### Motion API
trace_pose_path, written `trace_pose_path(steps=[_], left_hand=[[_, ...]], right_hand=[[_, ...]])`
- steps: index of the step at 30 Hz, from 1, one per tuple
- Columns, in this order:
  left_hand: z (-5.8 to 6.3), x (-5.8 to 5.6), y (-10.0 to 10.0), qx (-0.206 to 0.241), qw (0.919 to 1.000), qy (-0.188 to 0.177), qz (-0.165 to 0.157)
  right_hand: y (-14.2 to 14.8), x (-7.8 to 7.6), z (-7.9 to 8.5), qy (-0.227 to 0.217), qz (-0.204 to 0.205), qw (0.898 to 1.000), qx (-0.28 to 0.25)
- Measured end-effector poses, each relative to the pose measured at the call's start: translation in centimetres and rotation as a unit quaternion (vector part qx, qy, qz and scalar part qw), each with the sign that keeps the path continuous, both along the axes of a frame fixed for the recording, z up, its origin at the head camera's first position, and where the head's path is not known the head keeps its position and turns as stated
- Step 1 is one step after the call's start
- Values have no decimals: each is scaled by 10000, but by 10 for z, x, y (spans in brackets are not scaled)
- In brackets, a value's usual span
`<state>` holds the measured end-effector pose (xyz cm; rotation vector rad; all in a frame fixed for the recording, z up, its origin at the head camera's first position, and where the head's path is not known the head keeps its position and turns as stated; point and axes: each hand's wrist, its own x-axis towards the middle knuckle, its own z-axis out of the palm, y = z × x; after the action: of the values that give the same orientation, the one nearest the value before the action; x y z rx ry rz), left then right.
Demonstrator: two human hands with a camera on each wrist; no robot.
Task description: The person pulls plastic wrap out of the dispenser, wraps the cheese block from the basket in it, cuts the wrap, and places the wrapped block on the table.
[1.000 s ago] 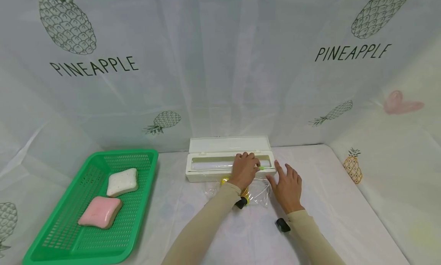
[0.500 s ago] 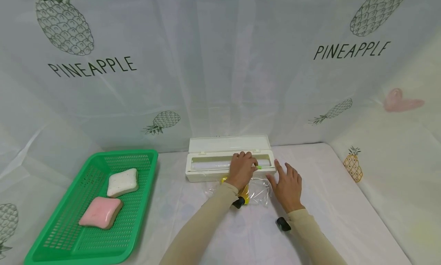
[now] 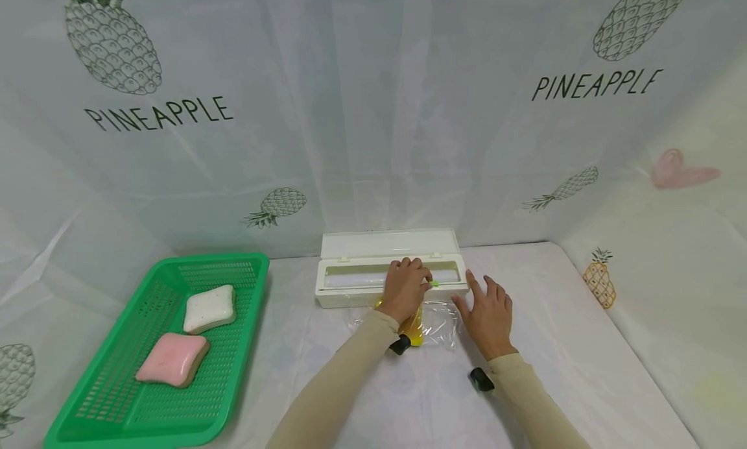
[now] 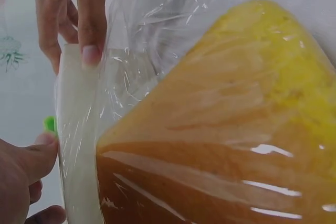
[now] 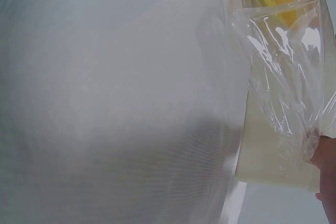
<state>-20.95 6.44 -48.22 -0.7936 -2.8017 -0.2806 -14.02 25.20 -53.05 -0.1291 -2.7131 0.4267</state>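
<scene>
A white cling film dispenser (image 3: 344, 298) lies with its lid raised, a pale roll (image 3: 353, 280) showing inside. My left hand (image 3: 403, 290) reaches over its front edge, the thumb and fingers pinching a small green slide cutter (image 4: 49, 124). My right hand (image 3: 489, 316) grips the dispenser's right end, its thumb pressing the film against the front in the left wrist view. Clear cling film (image 3: 440, 322) spreads from the dispenser toward me. Under it lies a yellow and amber block (image 4: 236, 103) with rounded corners, partly hidden by my left wrist in the head view.
On the left stands a green plastic basket (image 3: 248, 345) with a white speckled cushion-shaped block (image 3: 209, 309) and a glossy pink one (image 3: 172, 359). A pineapple-printed sheet (image 3: 373, 124) hangs right behind the dispenser. White cloth (image 3: 583, 345) covers the table.
My left hand has slid a little to the left along the dispenser's front edge, carrying the green slide cutter with it. The right hand has stayed at the right end.
</scene>
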Motion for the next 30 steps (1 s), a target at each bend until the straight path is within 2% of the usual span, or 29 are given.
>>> trace_pose_path(steps=[4,9,19,25,30], left_hand=[[-1,0,-4,-19,10000,59,10],[-1,2,-12,82,9999,94,28],[-3,0,-25,238,9997,-71,51],[-5,-2,-42,292,9996,-20,57],[-3,-2,-58,413,9989,-173,98]], right_hand=[[-1,1,1,-149,0,9999,-21],[-2,2,1,-67,5,10000,-11],[-4,-1,-1,-200,74,9997,-74],[-2,-1,-1,-141,80,9998,-120],[0,0,-1,-17,92,9999,-129]])
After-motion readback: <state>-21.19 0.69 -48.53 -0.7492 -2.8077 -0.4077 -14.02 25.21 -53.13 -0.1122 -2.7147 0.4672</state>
